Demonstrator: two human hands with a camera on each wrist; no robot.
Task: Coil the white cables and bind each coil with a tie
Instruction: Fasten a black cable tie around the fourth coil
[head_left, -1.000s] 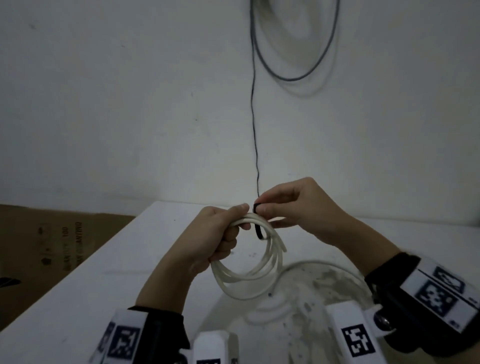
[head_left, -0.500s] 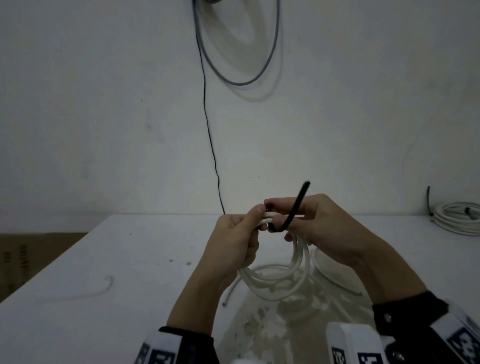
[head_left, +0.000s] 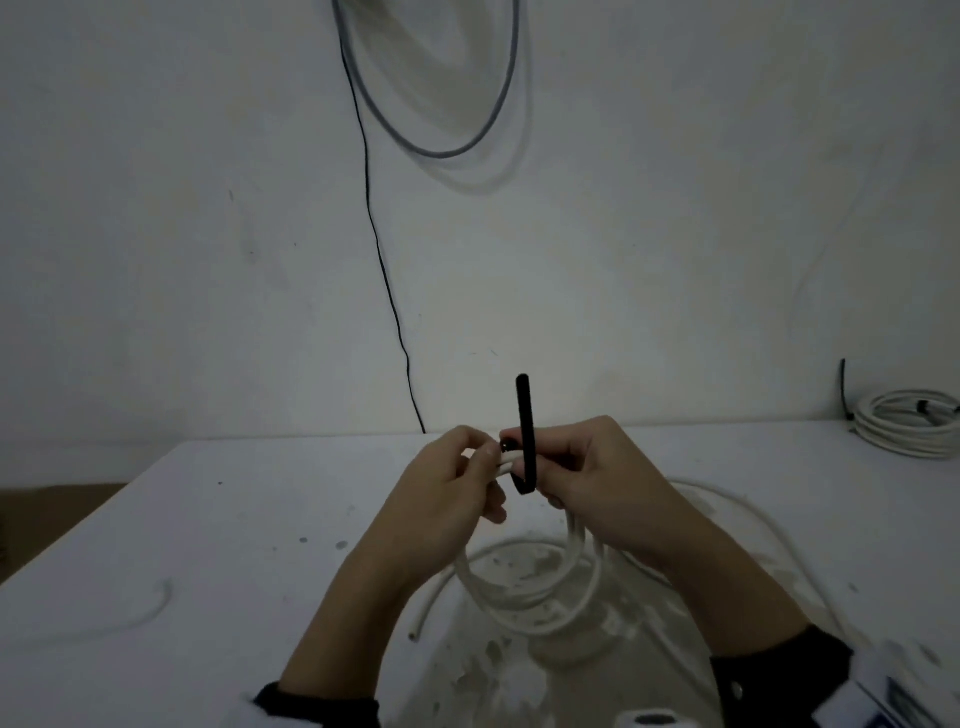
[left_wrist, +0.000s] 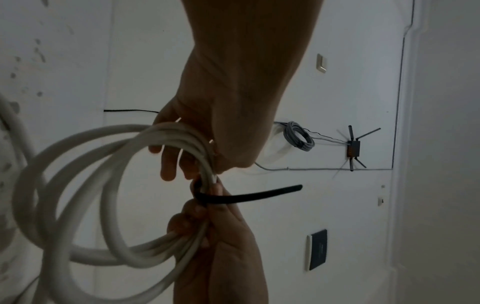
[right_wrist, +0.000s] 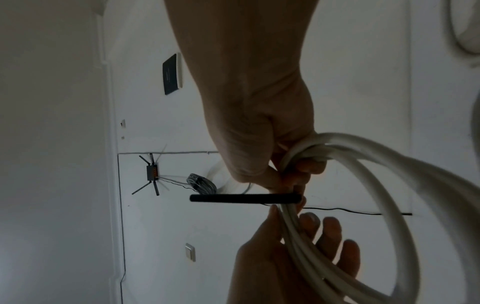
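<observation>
Both hands hold a white cable coil (head_left: 524, 603) above the white table (head_left: 234, 545); its loops hang below them. My left hand (head_left: 467, 467) grips the top of the coil (left_wrist: 109, 181) from the left, fingers curled round the strands. Just to the right, my right hand (head_left: 566, 473) grips the same bundle and pinches a black tie (head_left: 525, 431) against it. The tie loops under the strands and its free tail stands straight up. In the wrist views the tail (left_wrist: 259, 195) (right_wrist: 244, 198) points sideways, away from the coil (right_wrist: 384, 185).
Another white coil (head_left: 909, 431) lies at the table's back right. A loose white cable (head_left: 769, 535) curves across the table right of my hands, and a short piece (head_left: 156, 608) lies at the left. A black wire (head_left: 384, 270) and a grey loop (head_left: 467, 145) hang on the wall.
The tie's tail, tucked close to the coil a second ago, has been drawn out and swung from leaning right to upright. Both hands keep their hold on the coil.
</observation>
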